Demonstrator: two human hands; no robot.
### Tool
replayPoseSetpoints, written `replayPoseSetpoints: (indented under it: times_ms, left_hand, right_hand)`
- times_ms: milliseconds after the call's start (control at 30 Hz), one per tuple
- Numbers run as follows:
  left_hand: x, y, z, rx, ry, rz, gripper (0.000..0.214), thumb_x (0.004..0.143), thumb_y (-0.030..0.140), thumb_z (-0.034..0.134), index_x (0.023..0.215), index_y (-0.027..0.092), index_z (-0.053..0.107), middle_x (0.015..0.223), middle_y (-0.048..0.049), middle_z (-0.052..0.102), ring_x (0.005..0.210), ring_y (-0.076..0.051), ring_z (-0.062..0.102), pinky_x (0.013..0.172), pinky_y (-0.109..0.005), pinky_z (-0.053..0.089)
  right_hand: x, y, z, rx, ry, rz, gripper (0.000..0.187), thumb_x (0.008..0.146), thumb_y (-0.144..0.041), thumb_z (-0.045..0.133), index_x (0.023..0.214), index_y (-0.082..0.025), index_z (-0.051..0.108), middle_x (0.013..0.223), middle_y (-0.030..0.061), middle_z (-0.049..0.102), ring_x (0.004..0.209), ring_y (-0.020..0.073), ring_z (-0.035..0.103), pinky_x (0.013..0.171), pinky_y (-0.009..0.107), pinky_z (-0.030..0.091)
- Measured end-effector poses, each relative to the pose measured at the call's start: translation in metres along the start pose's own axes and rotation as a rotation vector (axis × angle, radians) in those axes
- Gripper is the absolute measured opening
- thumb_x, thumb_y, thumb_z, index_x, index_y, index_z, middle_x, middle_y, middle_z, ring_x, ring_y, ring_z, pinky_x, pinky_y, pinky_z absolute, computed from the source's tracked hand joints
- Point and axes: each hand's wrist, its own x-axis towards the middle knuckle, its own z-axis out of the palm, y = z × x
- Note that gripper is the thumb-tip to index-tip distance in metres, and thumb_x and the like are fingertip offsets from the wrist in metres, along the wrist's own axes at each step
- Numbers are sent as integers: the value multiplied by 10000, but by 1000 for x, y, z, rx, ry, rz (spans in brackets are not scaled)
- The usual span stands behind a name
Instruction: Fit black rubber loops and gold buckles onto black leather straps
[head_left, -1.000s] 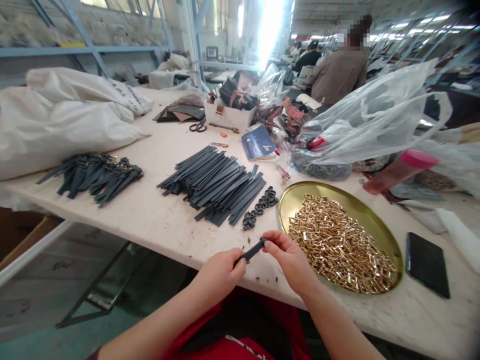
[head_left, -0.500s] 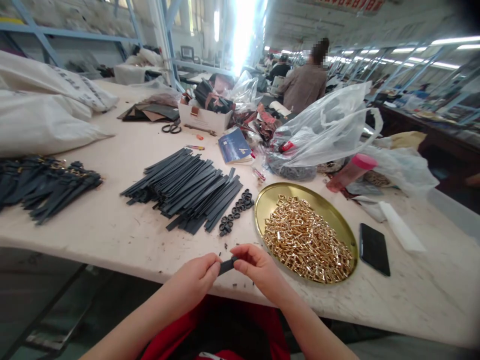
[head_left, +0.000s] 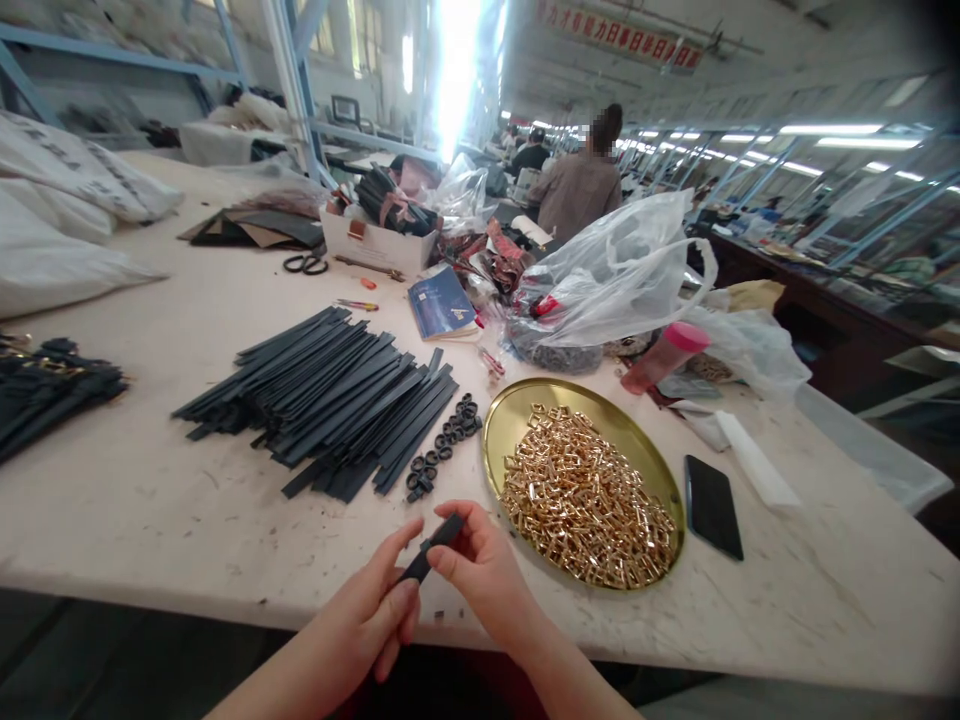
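Observation:
A short dark strap [head_left: 421, 565] slants between my two hands above the table's near edge. My left hand [head_left: 375, 605] grips its lower end, with the thumb along it and the index finger raised away. At the upper end, my right hand [head_left: 484, 575] pinches the strap between thumb and fingers. A small dark band seems to sit across it near my right fingertips, though the detail is unclear. Just beyond my hands lie small black loops [head_left: 437, 452] in a row and a heap of flat dark strips [head_left: 330, 395]. Gold metal buckles [head_left: 589, 500] fill much of a round gold tray [head_left: 652, 440].
A black phone [head_left: 712, 505] lies right of the tray. Behind are a pink-lidded bottle [head_left: 664, 358], plastic bags [head_left: 607, 285], a blue booklet [head_left: 441, 302], scissors [head_left: 306, 264] and a white box [head_left: 375, 245]. Finished-looking dark straps [head_left: 60, 385] lie left. A person [head_left: 581, 185] is farther back.
My view has shifted, so the table's things appear farther left. The strap is tilted more steeply, its right end raised. My left index finger has lifted away from the thumb.

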Motion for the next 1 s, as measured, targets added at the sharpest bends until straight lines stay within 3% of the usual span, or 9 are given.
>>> replayPoseSetpoints:
  times_ms: [100, 167, 233, 300, 400, 533, 667, 867, 1000]
  left_hand:
    - [7, -6, -5, -86, 32, 66, 675, 795, 572, 365, 1313, 171, 203, 455, 121, 293, 347, -54, 224, 366, -180, 166]
    - [12, -6, -10, -126, 40, 55, 582, 780, 577, 403, 1180, 156, 362, 453, 118, 245, 381, -55, 213, 374, -180, 138]
    - [15, -4, -13, -144, 85, 18, 461, 753, 577, 447, 950, 160, 453, 455, 116, 218, 392, -49, 195, 374, -184, 111]
    - [17, 0, -11, -142, 128, 0, 420, 725, 593, 459, 794, 179, 430, 442, 121, 194, 378, -45, 171, 367, -190, 90]
    - [18, 4, -2, -117, 117, 9, 397, 722, 586, 438, 753, 193, 402, 423, 130, 186, 351, -45, 158, 361, -192, 91]
    - [16, 3, 7, 2, 103, 56, 326, 773, 513, 382, 760, 189, 411, 411, 132, 195, 345, -55, 180, 368, -191, 132]
    - [10, 8, 6, 202, 134, 89, 275, 824, 422, 318, 738, 186, 430, 411, 105, 313, 364, -72, 274, 405, -199, 231]
    - [18, 25, 9, 375, 337, 204, 264, 791, 414, 420, 794, 169, 517, 565, 48, 488, 513, -102, 447, 509, -212, 331]
    - [23, 21, 11, 389, 300, 231, 262, 756, 384, 470, 792, 144, 570, 633, 15, 543, 579, -111, 470, 535, -212, 344]
  right_hand:
    - [5, -3, -5, -156, -55, -45, 376, 709, -271, 627, 1057, -231, 491, 796, -20, 570, 704, 134, 534, 645, 262, 419]
    - [17, -15, -25, -425, -28, -115, 330, 765, -325, 570, 1073, -225, 507, 822, 9, 593, 737, 155, 547, 666, 277, 417]
    - [37, -33, -57, -840, 140, -182, 210, 822, -355, 483, 929, -205, 583, 843, 47, 603, 778, 178, 546, 697, 294, 402]
    - [60, -48, -92, -1281, 339, -96, 209, 845, -314, 431, 831, -201, 606, 918, 81, 605, 858, 194, 543, 769, 306, 372]
    - [90, -59, -129, -1373, 392, 5, 137, 763, -271, 547, 713, -165, 617, 848, 119, 626, 866, 237, 552, 756, 332, 355]
    - [106, -59, -144, -1323, 359, 57, 117, 657, -234, 628, 574, -170, 578, 663, 74, 626, 756, 222, 572, 674, 304, 350]
    - [94, -62, -136, -1167, 289, 0, 158, 692, -269, 583, 574, -172, 543, 663, 46, 607, 710, 184, 547, 633, 277, 344]
    - [43, -48, -74, -734, -61, 25, 388, 807, -508, 400, 660, -175, 533, 567, -13, 550, 503, 110, 493, 499, 239, 382]
    - [14, -34, -36, -159, -260, 200, 365, 711, -522, 573, 693, -158, 557, 586, -28, 515, 521, 92, 485, 473, 218, 382]
